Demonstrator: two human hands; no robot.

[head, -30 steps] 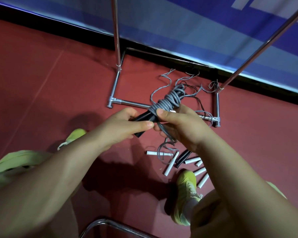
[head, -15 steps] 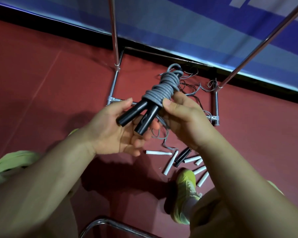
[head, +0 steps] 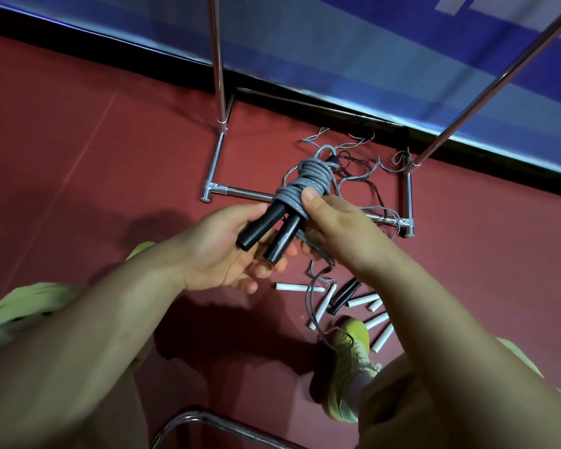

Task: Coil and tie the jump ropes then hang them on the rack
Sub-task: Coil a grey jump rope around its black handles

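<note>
Up in front of the person, the coiled jump rope (head: 305, 183) is held in the air above the red floor (head: 94, 150), its grey cord wound in tight turns around itself just above two black handles (head: 266, 233) that point down and toward the camera side by side. The right hand (head: 337, 231) has its grip clamped on the wound part, thumb pressed on top of the turns. The left hand (head: 221, 251) lies palm up under the handles, fingers curled round them from below. A loose grey tail (head: 311, 293) hangs from the bundle to the floor. Below lie more tangled ropes (head: 353, 170) inside the base of the metal rack (head: 217, 189), with white handles (head: 300, 287) and a black pair scattered near a yellow-green shoe (head: 347, 361).
</note>
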